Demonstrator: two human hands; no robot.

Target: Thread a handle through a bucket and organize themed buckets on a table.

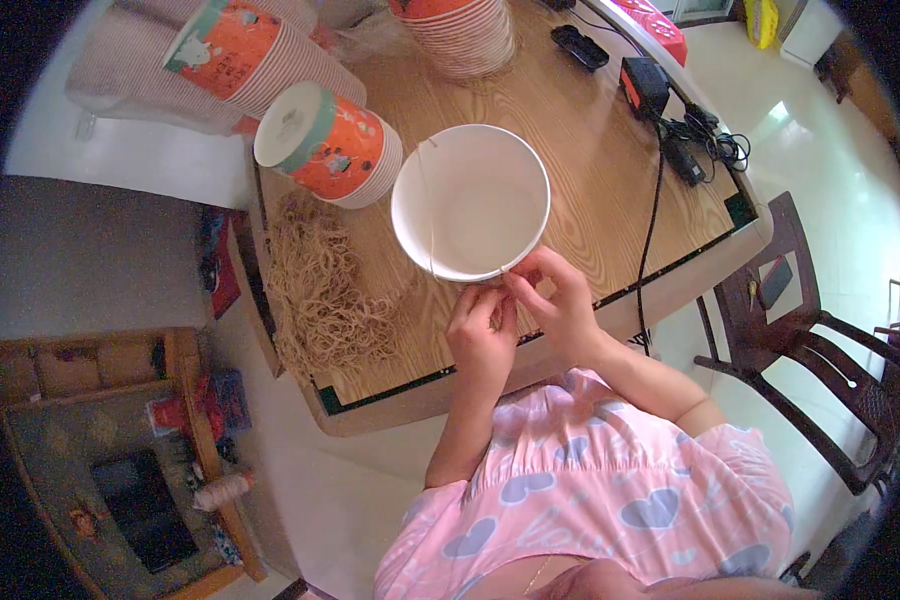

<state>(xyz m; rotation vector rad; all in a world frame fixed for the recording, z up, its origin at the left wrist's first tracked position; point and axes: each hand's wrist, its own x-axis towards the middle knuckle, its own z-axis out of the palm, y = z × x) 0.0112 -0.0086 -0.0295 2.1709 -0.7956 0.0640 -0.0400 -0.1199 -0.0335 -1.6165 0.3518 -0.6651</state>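
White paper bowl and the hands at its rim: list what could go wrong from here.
1. The white bowl is held only at its near rim by the left hand and right hand; it may tip or crumple.
2. The thin rubber band stretched across it could snap off.
3. The rubber band pile lies along the table edge and could spill.

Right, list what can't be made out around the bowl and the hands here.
- Head view: the white paper bowl shows only its inside; its outer wall is hidden.
- Fingertips of the left hand and right hand bunch together at the rim; whatever they pinch is too small to tell.
- The thin string across the bowl: its ends vanish at the rim.
- Stacked cups are cut off by the top edge.
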